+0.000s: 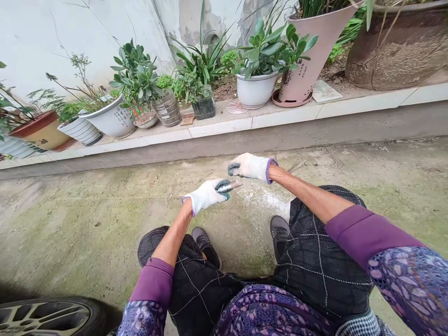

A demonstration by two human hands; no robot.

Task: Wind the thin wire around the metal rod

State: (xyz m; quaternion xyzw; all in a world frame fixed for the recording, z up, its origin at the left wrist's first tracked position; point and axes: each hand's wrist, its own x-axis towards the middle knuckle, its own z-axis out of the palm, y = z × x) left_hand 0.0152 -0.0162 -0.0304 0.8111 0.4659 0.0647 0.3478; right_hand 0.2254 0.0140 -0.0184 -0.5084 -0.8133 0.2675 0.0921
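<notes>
Possibly the white-gloved left hand (209, 193), gripping a silvery, brown-ended rod (230, 186), slackens, dropping it; whether the white-gloved right hand (251, 167) grips is unclear.

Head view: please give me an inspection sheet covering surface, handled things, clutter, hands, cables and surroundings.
Surface: concrete ground, greenish in patches.
Handled things: short silver-and-brown piece; what it is cannot be told.
Clutter: white powdery patch near the right shoe.
Hands: both gloved; left hand holds the piece, right hand is close by, its grip unclear.
Cables: nothing clearly seen.
Surroundings: potted plants along a tiled ledge; vehicle wheel at lower left.
</notes>
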